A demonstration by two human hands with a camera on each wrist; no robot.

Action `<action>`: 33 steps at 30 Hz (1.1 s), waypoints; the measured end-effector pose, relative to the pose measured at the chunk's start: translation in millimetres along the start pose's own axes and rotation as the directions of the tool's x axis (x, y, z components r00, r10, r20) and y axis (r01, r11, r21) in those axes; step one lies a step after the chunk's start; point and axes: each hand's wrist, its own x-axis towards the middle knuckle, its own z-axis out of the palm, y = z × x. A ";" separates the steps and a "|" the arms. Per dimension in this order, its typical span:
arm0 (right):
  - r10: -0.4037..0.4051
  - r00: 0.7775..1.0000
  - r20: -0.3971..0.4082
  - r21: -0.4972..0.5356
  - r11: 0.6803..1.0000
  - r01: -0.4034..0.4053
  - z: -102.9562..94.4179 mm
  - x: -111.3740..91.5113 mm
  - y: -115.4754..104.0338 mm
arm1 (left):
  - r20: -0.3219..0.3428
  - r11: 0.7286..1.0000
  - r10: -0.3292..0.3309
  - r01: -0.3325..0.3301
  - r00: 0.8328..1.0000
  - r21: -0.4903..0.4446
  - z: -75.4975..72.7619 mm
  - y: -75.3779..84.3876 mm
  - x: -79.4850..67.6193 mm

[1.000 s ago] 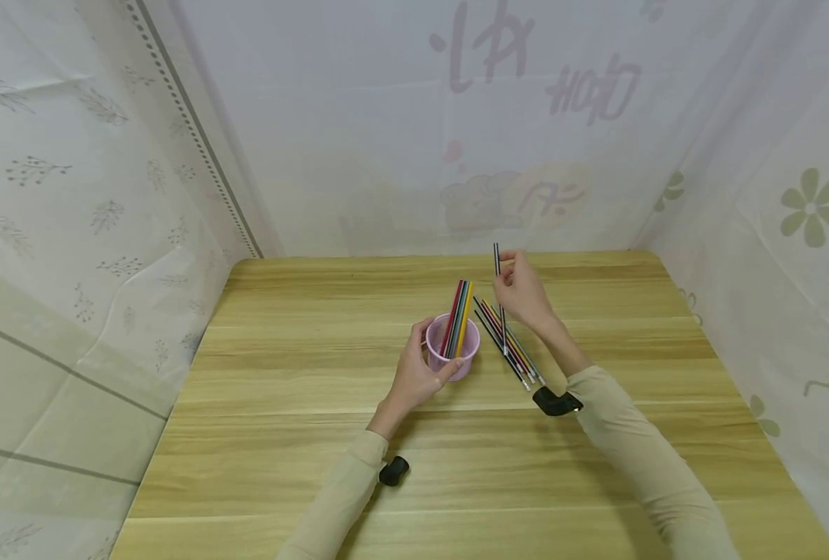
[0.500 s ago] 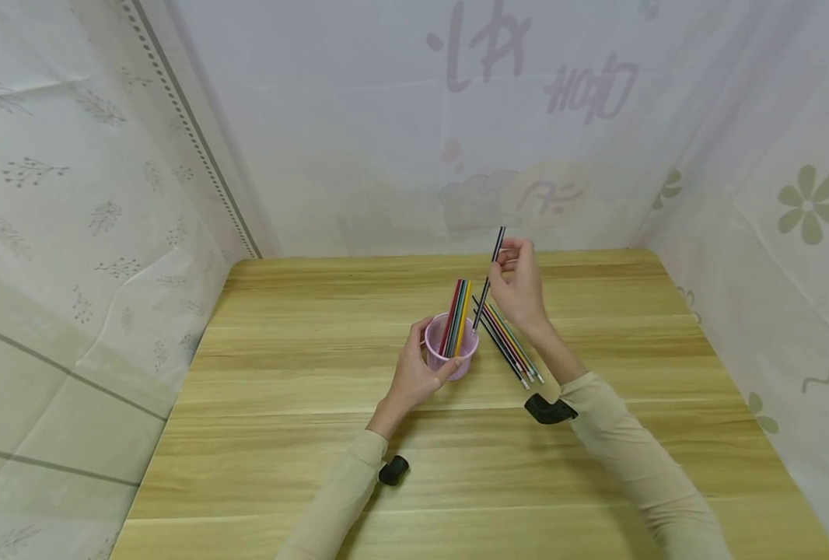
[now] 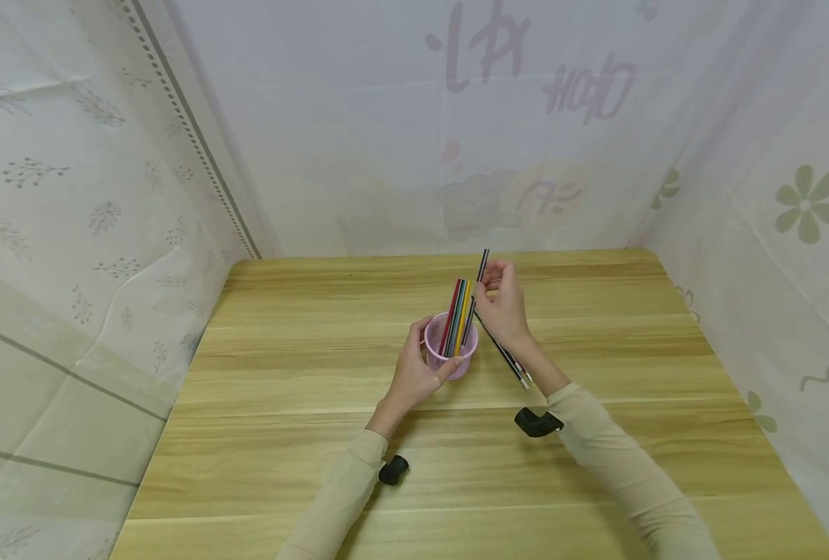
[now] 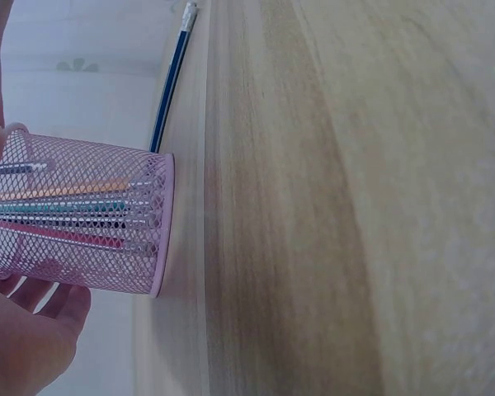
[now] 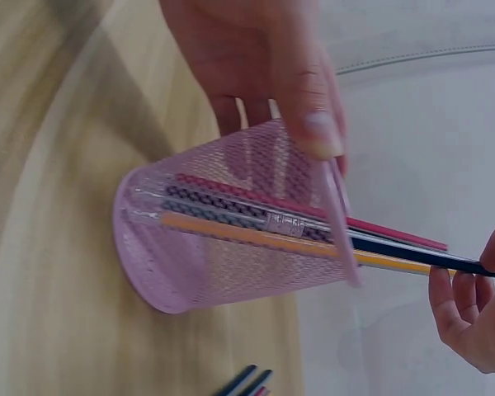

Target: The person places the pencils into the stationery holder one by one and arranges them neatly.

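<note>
Standing between the thumb and fingers of the left hand [image 3: 417,379], a pink mesh cup [image 5: 177,276] is gripped near its rim, with several coloured pencils [image 3: 459,311] leaned inside it. A dark striped pencil [image 3: 484,260] is pinched in the right hand [image 3: 504,307], its lower end held inside the cup, left of that hand. Below the right hand, loose pencils [image 3: 504,355] are partly hidden by the wrist on the wooden table [image 3: 281,389].
</note>
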 end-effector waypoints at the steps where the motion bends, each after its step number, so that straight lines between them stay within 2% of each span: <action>1: 0.003 1.000 0.003 0.000 1.000 -0.003 1.1 -1.1 1.7 | 0.001 1.000 -0.002 0.002 1.000 0.001 -0.2 0.1 0.0; 11: 0.017 1.000 0.003 -0.024 1.000 -0.017 5.2 -8.6 13.6 | 0.000 1.000 -0.006 0.006 1.000 -0.007 0.3 0.0 0.8; 17: 0.055 0.998 0.042 -0.025 0.998 -0.054 7.1 -13.9 16.3 | 0.005 1.000 -0.010 0.010 1.000 0.000 -0.4 0.2 0.9; 22: 0.071 0.995 0.068 -0.070 0.995 -0.066 7.1 -17.8 19.7 | 0.005 1.000 0.007 -0.007 1.000 0.006 -1.0 -0.3 0.3; 33: 0.113 0.991 0.069 -0.115 0.988 -0.104 -4.7 -17.5 24.1 | 0.002 1.000 -0.008 0.008 1.000 -0.005 -0.5 2.0 0.7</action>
